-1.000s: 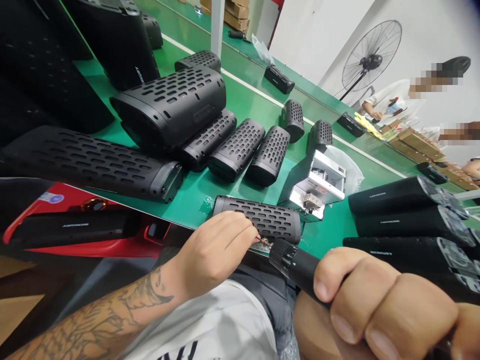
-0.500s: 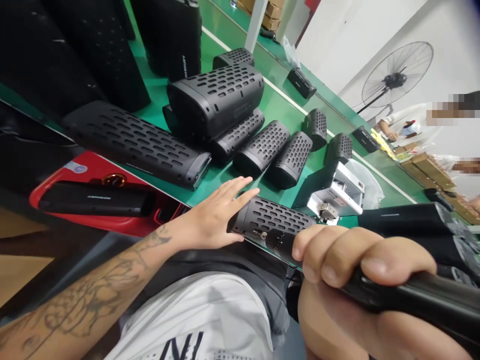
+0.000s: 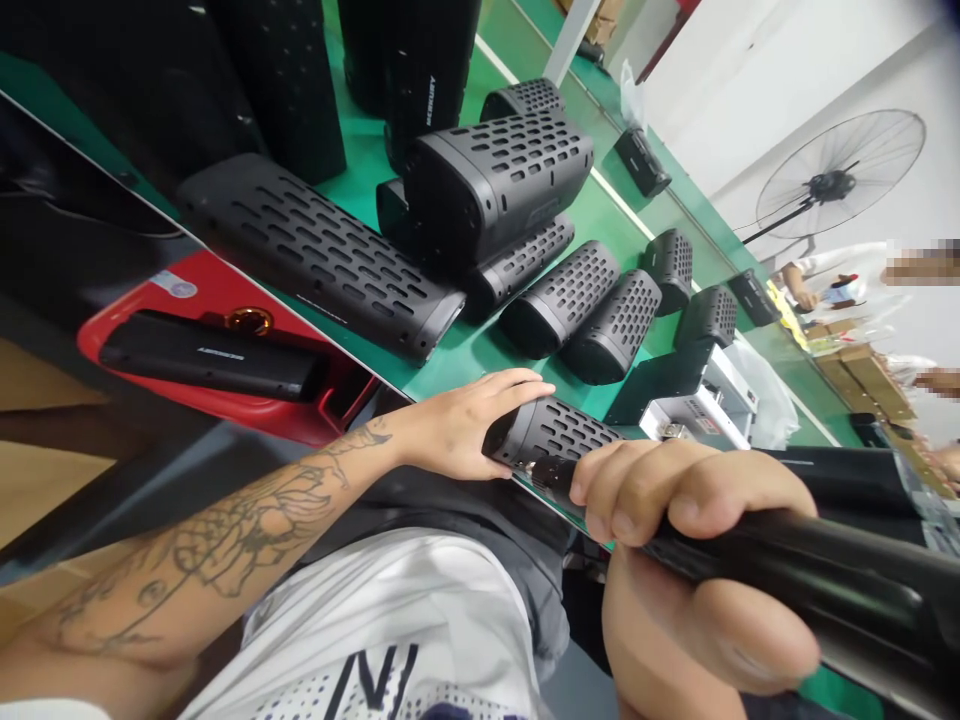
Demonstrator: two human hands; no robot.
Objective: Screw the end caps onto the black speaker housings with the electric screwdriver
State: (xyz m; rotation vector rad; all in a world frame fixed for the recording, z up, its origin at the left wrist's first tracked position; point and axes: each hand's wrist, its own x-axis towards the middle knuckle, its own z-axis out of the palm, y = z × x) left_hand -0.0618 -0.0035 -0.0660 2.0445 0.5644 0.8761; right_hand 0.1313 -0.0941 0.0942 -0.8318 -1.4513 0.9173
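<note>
The right hand (image 3: 694, 510), closed round a black power screwdriver (image 3: 832, 580), hides one end of a slotted black casing (image 3: 574, 432) at the bench (image 3: 477, 352) edge; the left hand (image 3: 457, 425) holds the other between parted thumb and fingers. Beyond: silver-fronted machine (image 3: 694, 412), more casings (image 3: 615, 322), fan (image 3: 831, 186).

Caged fan (image 3: 831, 186) before a white wall (image 3: 862, 78)

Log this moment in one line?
left hand: cupped at end of slotted case | right hand: gripping black screwdriver | surface: green table

Head-worn view, looking forward and down, tilted sideways, bare right hand (image 3: 697, 490) very near, glossy green tabletop (image 3: 472, 350) slanting beyond
</note>
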